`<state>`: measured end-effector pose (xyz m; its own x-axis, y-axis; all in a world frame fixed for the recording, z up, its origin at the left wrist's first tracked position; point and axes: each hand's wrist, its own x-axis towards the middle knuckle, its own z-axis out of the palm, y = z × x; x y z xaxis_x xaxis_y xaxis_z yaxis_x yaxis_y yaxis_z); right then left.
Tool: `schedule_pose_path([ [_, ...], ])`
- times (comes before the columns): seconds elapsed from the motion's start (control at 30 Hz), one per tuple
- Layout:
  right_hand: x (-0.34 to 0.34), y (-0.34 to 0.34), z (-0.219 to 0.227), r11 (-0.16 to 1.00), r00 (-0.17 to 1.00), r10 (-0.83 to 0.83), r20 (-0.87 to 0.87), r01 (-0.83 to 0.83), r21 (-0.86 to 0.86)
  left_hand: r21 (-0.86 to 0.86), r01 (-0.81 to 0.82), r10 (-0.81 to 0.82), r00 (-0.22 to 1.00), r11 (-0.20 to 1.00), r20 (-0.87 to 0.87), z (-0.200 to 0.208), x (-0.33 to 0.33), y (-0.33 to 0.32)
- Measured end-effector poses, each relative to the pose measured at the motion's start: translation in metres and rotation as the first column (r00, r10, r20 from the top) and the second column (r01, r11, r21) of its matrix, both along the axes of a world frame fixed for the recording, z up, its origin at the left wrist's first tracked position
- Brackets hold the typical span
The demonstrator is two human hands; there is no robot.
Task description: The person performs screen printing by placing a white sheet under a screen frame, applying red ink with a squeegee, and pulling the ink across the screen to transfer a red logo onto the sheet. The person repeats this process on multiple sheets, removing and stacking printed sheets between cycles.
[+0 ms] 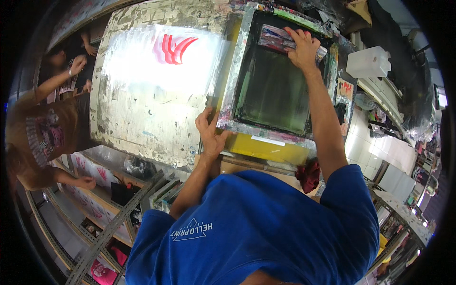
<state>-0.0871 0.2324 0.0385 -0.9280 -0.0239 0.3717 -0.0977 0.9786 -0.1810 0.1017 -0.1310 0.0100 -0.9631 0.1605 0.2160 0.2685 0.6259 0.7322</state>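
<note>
A screen printing frame (227, 90) with a dark mesh lies on the right of the worktable, tilted slightly in view. Across its far end rests a paint-smeared squeegee (273, 38), and my right hand (304, 50) is closed over its right part, fingertips on top. At the frame's near left corner, my left hand (212, 130) grips the edge, thumb along the near side and fingers on the left. To the left, a white sheet (137, 61) with a red curved print (175, 50) lies on the stained table (152, 118). The mesh underside is hidden.
A yellow board (266, 151) shows below the frame's near edge. A translucent plastic jug (368, 62) stands at the right, and a dark red cloth (309, 175) hangs near my right arm. Another person (47, 128) is at the left, beside racks (102, 199) holding printed pieces.
</note>
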Motion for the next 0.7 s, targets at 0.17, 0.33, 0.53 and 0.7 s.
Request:
schedule_pose_path([
  [0.17,-0.062,0.042,0.005,0.998,0.996,0.027,-0.083,-0.022,0.059,0.025,0.023,-0.022,0.999,0.999,-0.036,-0.001,0.000,-0.002],
  [0.33,-0.070,0.044,0.021,0.986,1.000,0.020,0.010,-0.018,-0.166,0.066,-0.027,0.027,1.000,0.997,0.008,-0.007,0.002,-0.001],
  [0.53,0.011,0.040,0.056,0.816,0.991,-0.011,0.135,0.087,-0.572,0.195,-0.059,0.060,0.998,0.979,-0.003,-0.006,0.007,0.004],
  [0.7,0.139,-0.044,0.150,0.714,0.957,0.124,0.263,0.098,-0.693,0.263,-0.037,0.077,0.987,0.964,-0.143,0.046,-0.008,0.015],
])
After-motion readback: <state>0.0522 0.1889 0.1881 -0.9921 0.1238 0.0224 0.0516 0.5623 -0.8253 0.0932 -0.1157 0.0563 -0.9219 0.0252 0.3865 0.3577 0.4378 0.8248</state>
